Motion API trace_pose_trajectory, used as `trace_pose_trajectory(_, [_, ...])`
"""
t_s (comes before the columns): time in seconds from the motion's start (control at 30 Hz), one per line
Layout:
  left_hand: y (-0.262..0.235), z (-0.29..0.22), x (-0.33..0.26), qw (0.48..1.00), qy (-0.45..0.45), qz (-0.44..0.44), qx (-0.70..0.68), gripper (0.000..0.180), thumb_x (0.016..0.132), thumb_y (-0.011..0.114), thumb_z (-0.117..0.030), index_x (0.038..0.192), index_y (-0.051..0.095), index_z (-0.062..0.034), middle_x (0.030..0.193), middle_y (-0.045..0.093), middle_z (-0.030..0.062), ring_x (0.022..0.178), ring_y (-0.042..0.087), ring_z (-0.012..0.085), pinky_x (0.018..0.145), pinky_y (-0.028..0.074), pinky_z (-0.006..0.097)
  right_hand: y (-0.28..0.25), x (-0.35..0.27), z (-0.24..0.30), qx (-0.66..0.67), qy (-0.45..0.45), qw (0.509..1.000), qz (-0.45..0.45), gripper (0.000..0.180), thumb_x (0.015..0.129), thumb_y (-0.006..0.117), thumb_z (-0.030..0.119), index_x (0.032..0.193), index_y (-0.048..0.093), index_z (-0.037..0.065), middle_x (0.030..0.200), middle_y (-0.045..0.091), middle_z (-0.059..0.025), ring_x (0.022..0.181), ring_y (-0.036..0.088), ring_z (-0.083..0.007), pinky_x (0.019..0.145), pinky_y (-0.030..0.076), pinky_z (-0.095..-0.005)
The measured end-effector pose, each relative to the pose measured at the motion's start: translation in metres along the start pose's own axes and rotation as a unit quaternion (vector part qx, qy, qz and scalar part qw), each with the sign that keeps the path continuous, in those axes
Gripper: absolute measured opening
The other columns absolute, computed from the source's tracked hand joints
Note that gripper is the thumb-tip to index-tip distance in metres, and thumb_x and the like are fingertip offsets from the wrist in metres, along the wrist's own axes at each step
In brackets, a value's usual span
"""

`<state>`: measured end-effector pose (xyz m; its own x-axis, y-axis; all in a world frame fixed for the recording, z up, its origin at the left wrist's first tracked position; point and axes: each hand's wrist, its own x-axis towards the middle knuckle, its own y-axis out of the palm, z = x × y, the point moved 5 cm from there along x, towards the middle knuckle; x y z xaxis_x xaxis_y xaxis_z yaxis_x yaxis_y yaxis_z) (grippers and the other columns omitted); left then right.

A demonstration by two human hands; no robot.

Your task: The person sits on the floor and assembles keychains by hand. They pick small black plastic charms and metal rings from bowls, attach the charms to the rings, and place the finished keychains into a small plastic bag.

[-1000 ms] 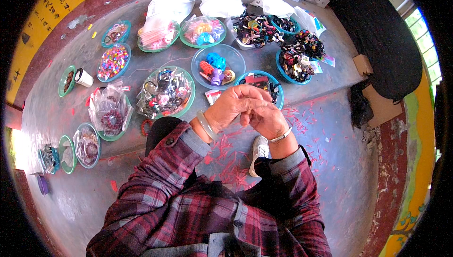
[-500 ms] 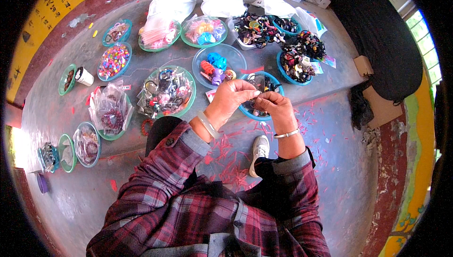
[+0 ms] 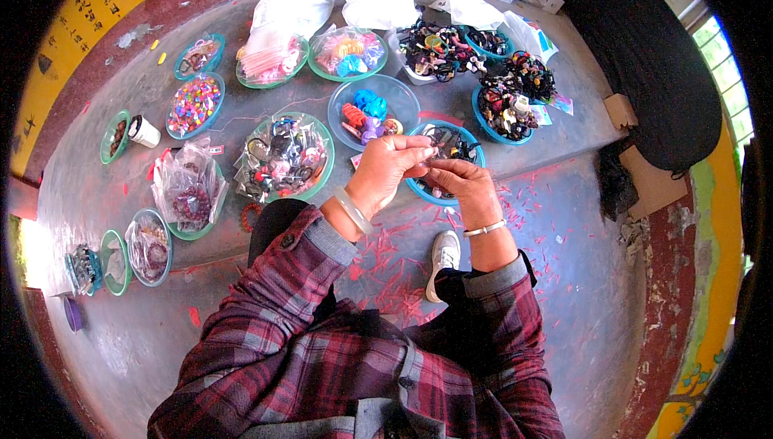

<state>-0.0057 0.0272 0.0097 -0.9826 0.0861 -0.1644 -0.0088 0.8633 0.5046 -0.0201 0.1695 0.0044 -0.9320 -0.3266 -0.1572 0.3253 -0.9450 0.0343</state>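
Observation:
My left hand (image 3: 385, 171) and my right hand (image 3: 469, 188) meet fingertip to fingertip over a blue basket (image 3: 481, 157) of black hair ties and small pieces. Both hands are closed in a pinch. Between the fingers is something small, perhaps clear and thin; its kind I cannot make out. Just beyond my left hand stands a clear bluish bowl (image 3: 334, 101) with blue, red and purple bundles. A round green basket (image 3: 328, 167) of plastic-wrapped hair accessories lies left of my left hand.
Baskets of colourful beads (image 3: 195, 105), pink packets (image 3: 270, 60) and dark hair ties (image 3: 507, 109) spread over the grey ledge. White bags (image 3: 378, 6) lie behind. Red scraps (image 3: 394, 266) litter the floor around my shoe (image 3: 444, 258). A large black bundle (image 3: 644, 60) lies at right.
My pinching fingers have shifted slightly left and changed their hold, with my right fingertips now below my left ones. The baskets have stayed put.

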Motion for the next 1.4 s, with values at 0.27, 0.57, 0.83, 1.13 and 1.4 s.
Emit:
trace_pose_trajectory(0.27, [-0.003,0.010,0.004,1.000,0.002,0.024,-0.003,0.018,0.082,0.057,-0.008,0.095,0.058,0.0050,0.091,0.062,0.0126,0.082,0.061,0.0162,0.073,0.050,0.023,-0.022,-0.016,0.043,-0.114,-0.157,0.969,-0.154,0.015,0.076,0.063,0.006,0.089,0.063,0.000,0.077,0.062,-0.0035,0.066,0.056,-0.0083,0.059,0.044,-0.0214])
trace_pose_trajectory(0.57, [0.007,0.003,0.000,0.965,0.075,0.013,0.252,0.016,0.080,0.058,-0.006,0.091,0.062,0.0055,0.087,0.064,0.0092,0.077,0.062,0.0142,0.069,0.049,0.024,0.007,-0.036,0.070,-0.327,-0.325,0.872,-0.165,0.024,0.069,0.062,-0.001,0.093,0.061,0.003,0.093,0.059,-0.0103,0.073,0.060,-0.0204,0.061,0.048,-0.0277])
trace_pose_trajectory(0.83, [0.011,0.002,0.000,0.896,0.235,0.031,0.375,0.016,0.078,0.058,-0.003,0.091,0.062,0.0044,0.087,0.063,0.0110,0.078,0.061,0.0140,0.069,0.049,0.025,0.002,-0.029,0.058,-0.363,-0.281,0.877,-0.141,0.020,0.069,0.061,0.002,0.088,0.061,0.006,0.084,0.060,-0.0116,0.075,0.060,-0.0276,0.064,0.048,-0.0321])
trace_pose_trajectory(1.13, [0.015,0.010,-0.002,0.947,0.132,0.074,0.283,0.017,0.081,0.056,-0.004,0.095,0.060,0.0034,0.087,0.062,0.0089,0.076,0.061,0.0135,0.065,0.050,0.025,0.003,-0.024,0.046,-0.364,-0.219,0.900,-0.097,0.012,0.070,0.061,0.008,0.082,0.062,0.006,0.082,0.060,-0.0127,0.073,0.060,-0.0296,0.062,0.048,-0.0343])
trace_pose_trajectory(1.4, [0.015,0.018,-0.001,0.961,0.053,0.119,0.246,0.022,0.081,0.056,-0.003,0.102,0.058,0.0037,0.092,0.062,0.0088,0.079,0.059,0.0123,0.070,0.050,0.026,0.001,-0.021,0.041,-0.389,-0.174,0.902,-0.067,0.014,0.072,0.060,0.014,0.084,0.063,0.007,0.079,0.062,-0.0145,0.072,0.060,-0.0312,0.061,0.048,-0.0351])
